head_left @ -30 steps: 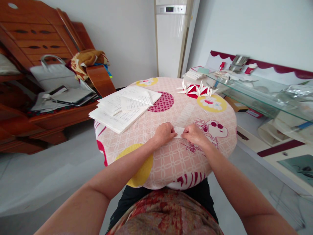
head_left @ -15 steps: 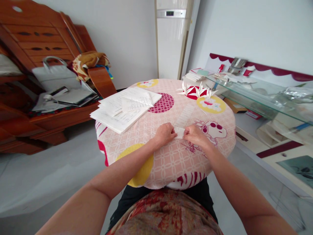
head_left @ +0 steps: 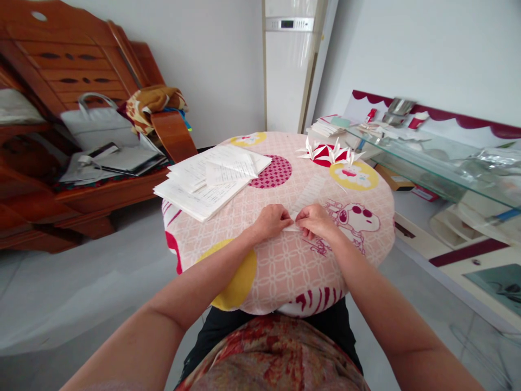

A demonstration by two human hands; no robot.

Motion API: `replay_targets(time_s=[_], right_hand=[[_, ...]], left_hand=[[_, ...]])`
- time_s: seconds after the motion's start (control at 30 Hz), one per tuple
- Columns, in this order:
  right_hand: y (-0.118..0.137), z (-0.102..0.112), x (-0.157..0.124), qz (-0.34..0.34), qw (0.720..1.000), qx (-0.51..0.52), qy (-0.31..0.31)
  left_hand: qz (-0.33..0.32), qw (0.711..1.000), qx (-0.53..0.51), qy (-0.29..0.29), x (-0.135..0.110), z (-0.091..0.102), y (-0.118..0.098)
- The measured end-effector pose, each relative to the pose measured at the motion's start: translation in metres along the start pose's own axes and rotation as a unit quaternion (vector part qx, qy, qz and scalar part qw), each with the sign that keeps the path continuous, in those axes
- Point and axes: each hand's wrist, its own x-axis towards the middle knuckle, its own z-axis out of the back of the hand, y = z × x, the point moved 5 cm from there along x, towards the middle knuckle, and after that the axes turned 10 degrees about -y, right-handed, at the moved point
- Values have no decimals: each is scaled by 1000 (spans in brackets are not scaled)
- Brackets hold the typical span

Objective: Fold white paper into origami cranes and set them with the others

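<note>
A small white piece of paper (head_left: 291, 228) lies low over the round table, mostly covered by my fingers. My left hand (head_left: 273, 221) pinches its left side, fingers curled in. From the right, my right hand (head_left: 316, 220) pinches the paper with thumb and forefinger, close to the left fingertips. Just beyond my hands a pale strip of lined paper (head_left: 311, 191) rests on the cloth. Several folded white paper cranes (head_left: 331, 153) stand in a row toward the back right of the table.
A patterned pink cloth (head_left: 277, 266) covers the round table. Written sheets (head_left: 211, 187) are stacked at its left. A glass-topped cabinet (head_left: 427, 157) with clutter stands close on the right. To the left is a wooden bench (head_left: 109, 203) holding a grey bag (head_left: 97, 127).
My right hand has moved left, bringing its fingertips nearer to my left hand, and less of the white paper shows between them. The view has shifted slightly.
</note>
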Motion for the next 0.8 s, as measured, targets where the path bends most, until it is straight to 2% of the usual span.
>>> replay_targets(time_s=[0.13,0.23,0.5,0.8], right_hand=[[-1,0,-2,-10,1000,2,-9],[0,0,-3,-6,1000,-3,-13],[2,-1,-4,6,999,-22,-31],[4,1,-6,34,999,-37,-7]], left_hand=[[-15,994,-95,57,-5,8,18],[-22,990,-127,65,-10,13,20],[34,999,-3,-25,-21,7,5],[61,996,57,17,-15,7,-1]])
